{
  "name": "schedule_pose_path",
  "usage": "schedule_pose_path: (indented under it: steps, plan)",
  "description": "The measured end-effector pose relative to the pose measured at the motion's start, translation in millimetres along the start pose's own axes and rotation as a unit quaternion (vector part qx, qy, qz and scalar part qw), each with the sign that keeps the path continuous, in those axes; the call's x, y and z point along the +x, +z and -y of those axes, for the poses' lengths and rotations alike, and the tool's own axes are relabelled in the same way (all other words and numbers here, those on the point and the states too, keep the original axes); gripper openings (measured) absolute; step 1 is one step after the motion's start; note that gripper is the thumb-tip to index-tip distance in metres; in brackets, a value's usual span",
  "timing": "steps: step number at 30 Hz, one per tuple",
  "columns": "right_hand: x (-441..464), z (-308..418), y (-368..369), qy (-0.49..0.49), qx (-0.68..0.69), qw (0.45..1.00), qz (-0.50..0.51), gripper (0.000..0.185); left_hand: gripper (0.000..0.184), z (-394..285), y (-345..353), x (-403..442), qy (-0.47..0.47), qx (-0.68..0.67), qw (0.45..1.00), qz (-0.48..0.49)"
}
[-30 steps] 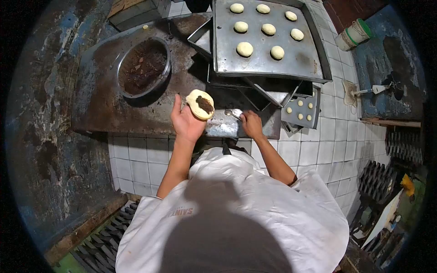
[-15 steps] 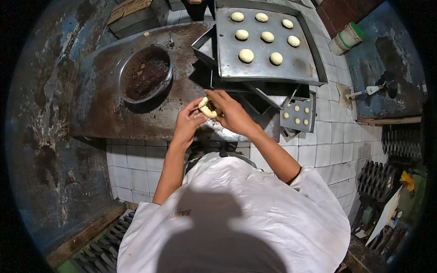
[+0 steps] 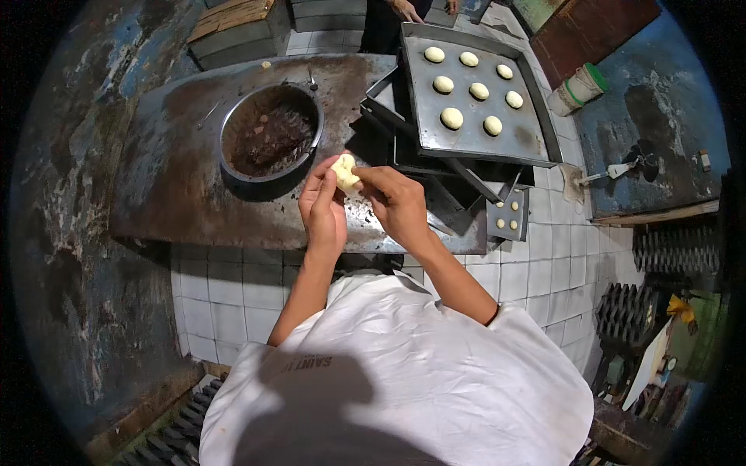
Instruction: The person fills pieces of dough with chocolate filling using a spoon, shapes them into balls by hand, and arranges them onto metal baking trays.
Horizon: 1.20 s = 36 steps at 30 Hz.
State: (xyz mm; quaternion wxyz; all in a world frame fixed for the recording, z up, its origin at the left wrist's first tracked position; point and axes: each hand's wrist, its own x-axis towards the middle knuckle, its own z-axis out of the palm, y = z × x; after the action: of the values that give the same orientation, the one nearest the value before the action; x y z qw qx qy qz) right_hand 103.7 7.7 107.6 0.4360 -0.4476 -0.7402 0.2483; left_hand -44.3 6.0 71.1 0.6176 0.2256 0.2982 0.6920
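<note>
A small piece of pale yellow dough (image 3: 344,172) is held between my two hands, above the near edge of the worn metal table. My left hand (image 3: 322,206) cups it from the left, thumb up against its side. The fingers of my right hand (image 3: 396,203) pinch its right edge. The dough looks folded and uneven on top; whether anything is inside it I cannot see. Left of my hands stands a round metal bowl (image 3: 227,159) with dark brown, crumbly filling (image 3: 272,136). Round dough balls (image 3: 451,118) sit spaced out on a baking tray (image 3: 466,146) to the right.
The tray rests on a stack of other metal trays (image 3: 388,97). A lower tray (image 3: 522,229) with more dough balls is beside the table (image 3: 171,186). Another person's hand (image 3: 406,9) shows at the far side. White buckets (image 3: 579,87) stand at the right wall.
The opened dough is now gathered more closely, with my right fingers pinching its edge instead of lying over it. The view has shifted, and more of the other person shows at the back.
</note>
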Motion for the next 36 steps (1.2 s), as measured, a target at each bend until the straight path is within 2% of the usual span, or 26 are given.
schedule_pose_path:
  steps: [2, 3, 4, 5, 6, 7, 8, 9, 10, 12, 15, 17, 18, 19, 21, 23, 24, 25, 26, 28, 29, 31, 32, 33, 35, 36]
  plan:
    - [8.1, 9.3, 3.1, -0.007, -0.019, 0.999, -0.034, 0.035, 0.037, -16.5, 5.0, -1.3, -0.004, -0.011, 0.997, 0.082]
    - [13.8, 17.9, 3.5, -0.013, -0.030, 0.997, -0.066, 0.032, 0.037, -23.6, 8.5, -2.9, -0.006, -0.013, 0.996, 0.084]
    - [21.2, 24.9, 1.7, -0.044, -0.022, 0.993, -0.106, 0.022, 0.038, -29.6, 12.1, -5.0, 0.014, -0.003, 0.993, 0.121]
    - [23.5, 28.7, 6.9, -0.042, -0.025, 0.993, -0.110, 0.022, 0.040, -34.1, 11.7, -5.7, 0.034, 0.006, 0.987, 0.160]
    - [25.7, 32.0, 12.6, 0.049, 0.125, 0.985, -0.111, 0.019, 0.039, -37.2, 8.2, -4.9, 0.039, 0.033, 0.982, 0.183]
    - [26.9, 34.3, 17.0, 0.138, 0.273, 0.946, -0.109, 0.016, 0.039, -37.4, 5.0, -3.2, 0.035, 0.030, 0.981, 0.187]
    - [21.8, 24.5, 21.3, 0.155, 0.267, 0.949, -0.064, 0.019, 0.035, -35.4, 1.7, -1.3, 0.039, 0.029, 0.986, 0.157]
    - [20.2, 28.6, 25.9, 0.157, 0.264, 0.949, -0.070, 0.019, 0.032, -34.8, 0.0, 0.9, 0.044, 0.027, 0.991, 0.126]
    - [19.3, 34.4, 32.3, 0.136, 0.204, 0.966, -0.084, 0.024, 0.023, -36.8, -1.1, 4.1, 0.000, 0.010, 0.998, 0.065]
    - [19.5, 41.7, 44.4, 0.068, 0.101, 0.988, -0.091, 0.039, 0.022, -43.3, -7.1, 9.4, -0.015, 0.002, 0.999, 0.034]
    - [16.0, 61.7, 62.2, 0.009, 0.013, 0.994, -0.107, 0.042, 0.024, -54.9, -18.8, 15.1, -0.029, 0.032, 0.999, -0.016]
    - [13.9, 61.4, 68.6, 0.009, 0.017, 0.995, -0.103, 0.039, 0.029, -63.8, -19.7, 16.3, 0.033, 0.083, 0.995, 0.049]
    - [14.5, 62.3, 66.3, 0.014, -0.022, 0.995, -0.096, 0.037, 0.038, -68.7, -21.3, 15.2, 0.039, 0.150, 0.986, 0.068]
    - [17.4, 64.3, 64.9, 0.020, -0.060, 0.994, -0.088, 0.034, 0.038, -69.9, -22.8, 16.1, 0.038, 0.149, 0.985, 0.071]
    - [30.1, 67.2, 68.2, -0.033, -0.098, 0.986, -0.134, 0.028, 0.042, -72.2, -26.0, 16.6, 0.073, 0.157, 0.974, 0.146]
    - [36.6, 70.1, 73.6, 0.052, 0.107, 0.972, -0.205, 0.022, 0.042, -77.6, -26.4, 18.6, 0.071, 0.151, 0.970, 0.175]
    - [35.6, 82.3, 70.4, 0.154, 0.239, 0.946, -0.155, 0.014, 0.040, -82.5, -23.8, 18.8, 0.068, 0.133, 0.968, 0.200]
    - [32.9, 77.5, 70.1, 0.155, 0.238, 0.946, -0.156, 0.014, 0.039, -85.4, -22.8, 18.5, 0.065, 0.116, 0.966, 0.224]
    - [29.1, 68.0, 70.4, 0.164, 0.228, 0.950, -0.134, 0.012, 0.039, -85.3, -23.8, 17.8, 0.065, 0.114, 0.966, 0.224]
    - [28.8, 72.4, 69.2, 0.165, 0.149, 0.966, -0.128, 0.016, 0.036, -82.0, -27.9, 15.7, -0.046, -0.047, 0.986, 0.156]
    - [26.9, 71.9, 72.3, 0.166, 0.148, 0.967, -0.127, 0.016, 0.036, -77.7, -35.0, 15.0, -0.046, -0.049, 0.986, 0.155]
    - [26.9, 72.7, 80.8, 0.099, 0.113, 0.979, -0.139, 0.023, 0.035, -69.9, -48.0, 14.1, -0.117, -0.060, 0.990, 0.059]
    - [25.2, 76.5, 84.5, 0.083, 0.119, 0.981, -0.128, 0.027, 0.031, -64.9, -53.4, 13.1, -0.118, -0.064, 0.991, -0.004]
    - [21.6, 74.2, 85.8, 0.084, 0.120, 0.981, -0.128, 0.027, 0.031, -65.5, -54.6, 13.6, -0.118, -0.064, 0.991, -0.004]
    - [13.1, 65.7, 85.4, 0.091, -0.001, 0.993, -0.068, 0.027, 0.030, -65.5, -54.5, 14.2, -0.094, -0.064, 0.993, 0.034]
    - [13.2, 65.1, 86.1, 0.093, 0.019, 0.990, -0.099, 0.026, 0.028, -65.5, -51.0, 12.8, -0.100, -0.056, 0.992, 0.048]
